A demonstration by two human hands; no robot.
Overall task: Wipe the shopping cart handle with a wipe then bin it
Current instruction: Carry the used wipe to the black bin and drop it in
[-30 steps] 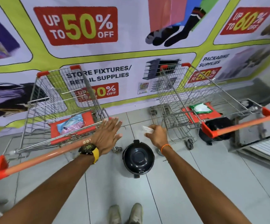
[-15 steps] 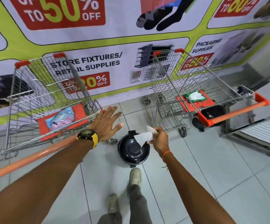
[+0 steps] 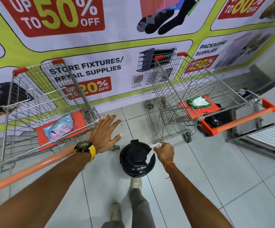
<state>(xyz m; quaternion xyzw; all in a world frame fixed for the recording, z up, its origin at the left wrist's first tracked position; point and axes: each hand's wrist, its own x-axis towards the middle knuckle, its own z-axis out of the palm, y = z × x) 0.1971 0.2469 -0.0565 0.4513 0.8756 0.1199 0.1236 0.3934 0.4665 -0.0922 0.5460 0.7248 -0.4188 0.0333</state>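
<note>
- Fingers of the right hand (image 3: 164, 151) are pinched on a crumpled white wipe (image 3: 150, 153), dangled over the closed round black bin (image 3: 136, 160) on the floor.
- Left hand (image 3: 104, 133) is spread wide above the orange cart handle (image 3: 34, 168).

Left arm: bare, extended forward from lower left. Left hand (image 3: 105, 132): palm down, fingers spread and straight, holding nothing. Left wrist: black watch with yellow strap (image 3: 85, 147).

Right arm: bare, extended forward from lower right. Right hand (image 3: 164, 151): curled closed, back of hand up, fingertips pinching a white wipe (image 3: 150, 153) that hangs from the grip. Right wrist: orange bead band (image 3: 168, 164).

Legs: grey trousers, pale shoes; right foot (image 3: 135, 183) set ahead of left foot (image 3: 115, 211).
</note>
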